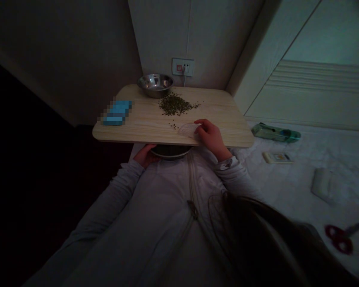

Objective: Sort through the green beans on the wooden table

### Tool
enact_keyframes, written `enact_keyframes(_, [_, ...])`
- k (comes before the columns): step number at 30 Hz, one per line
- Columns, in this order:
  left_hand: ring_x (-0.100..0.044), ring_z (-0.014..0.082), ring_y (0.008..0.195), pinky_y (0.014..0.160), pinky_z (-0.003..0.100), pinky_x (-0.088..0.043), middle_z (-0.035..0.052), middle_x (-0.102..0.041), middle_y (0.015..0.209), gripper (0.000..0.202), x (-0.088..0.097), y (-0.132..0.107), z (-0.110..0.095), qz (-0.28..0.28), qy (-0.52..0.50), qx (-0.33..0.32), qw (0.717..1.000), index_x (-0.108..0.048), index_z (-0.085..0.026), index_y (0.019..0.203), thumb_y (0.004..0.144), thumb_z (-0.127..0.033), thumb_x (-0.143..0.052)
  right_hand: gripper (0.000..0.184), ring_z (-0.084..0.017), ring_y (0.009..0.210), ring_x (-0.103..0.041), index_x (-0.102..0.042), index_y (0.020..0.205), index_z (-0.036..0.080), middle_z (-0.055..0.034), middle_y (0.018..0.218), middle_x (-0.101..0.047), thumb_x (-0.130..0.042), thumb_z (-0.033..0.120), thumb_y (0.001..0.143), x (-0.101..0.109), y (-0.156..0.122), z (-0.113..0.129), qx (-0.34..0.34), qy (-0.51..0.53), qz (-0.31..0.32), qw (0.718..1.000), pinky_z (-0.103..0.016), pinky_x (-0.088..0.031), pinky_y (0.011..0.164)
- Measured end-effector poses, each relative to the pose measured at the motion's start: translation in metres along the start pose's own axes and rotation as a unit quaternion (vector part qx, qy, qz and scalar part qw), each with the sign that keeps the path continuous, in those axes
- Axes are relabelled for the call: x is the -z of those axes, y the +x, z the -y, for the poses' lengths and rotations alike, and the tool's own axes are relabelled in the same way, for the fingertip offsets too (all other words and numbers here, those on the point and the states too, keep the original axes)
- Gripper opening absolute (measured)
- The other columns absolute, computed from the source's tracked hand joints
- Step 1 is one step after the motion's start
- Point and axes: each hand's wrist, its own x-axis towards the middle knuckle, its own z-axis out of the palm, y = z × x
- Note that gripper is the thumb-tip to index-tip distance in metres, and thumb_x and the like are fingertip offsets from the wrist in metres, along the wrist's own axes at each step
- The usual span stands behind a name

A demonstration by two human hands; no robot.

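My right hand (210,137) is closed on a thin, pale, translucent scraper-like piece (188,129), held low over the near edge of a wooden board table (149,127). Just left of that piece lie a few loose green beans (174,126). Farther back is a spread pile of small green beans (176,104). Below the table's near edge, my left hand (148,155) grips the left rim of a round bowl (172,152), whose far part the tabletop hides.
A shiny metal bowl (155,84) stands at the table's back left. A blurred-out blue packet (118,113) lies at its left. On the white bedding are a green pack (277,133), a remote control (277,158) and red-handled scissors (342,238). A plugged socket (183,67) is behind.
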Motion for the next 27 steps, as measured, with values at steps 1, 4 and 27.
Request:
enact_keyframes(1, [-0.058, 0.0147, 0.061, 0.047, 0.025, -0.05, 0.0005, -0.061, 0.069, 0.017, -0.0006, -0.0006, -0.0004, 0.0, -0.001, 0.002, 1.0, -0.055, -0.018, 0.081, 0.064, -0.021, -0.056, 0.031, -0.013, 0.058, -0.05, -0.056, 0.097, 0.017, 0.0001, 0.065, -0.06, -0.04, 0.022, 0.071, 0.0, 0.0, 0.0001, 0.001, -0.001, -0.001, 1.0, -0.026, -0.038, 0.059])
enact_keyframes(4, [-0.057, 0.0137, 0.058, 0.045, 0.024, -0.049, 0.0003, -0.06, 0.067, 0.014, -0.0017, -0.0022, -0.0014, -0.005, -0.003, 0.001, 1.0, -0.056, -0.018, 0.078, 0.064, -0.019, -0.055, 0.031, -0.013, 0.058, -0.05, -0.056, 0.097, 0.017, 0.0, 0.065, -0.06, -0.04, 0.022, 0.071, 0.0, 0.0001, 0.0006, 0.0, -0.002, -0.002, 1.0, -0.025, -0.038, 0.059])
enact_keyframes(27, [-0.057, 0.0142, 0.061, 0.045, 0.024, -0.049, 0.0006, -0.06, 0.069, 0.013, -0.0015, -0.0014, -0.0018, -0.011, -0.011, 0.002, 1.0, -0.057, -0.017, 0.078, 0.065, -0.018, -0.055, 0.031, -0.013, 0.061, -0.052, -0.056, 0.097, 0.017, -0.0007, 0.066, -0.061, -0.039, 0.022, 0.072, 0.0006, -0.0009, 0.002, 0.012, -0.01, -0.006, 1.0, -0.026, -0.039, 0.06])
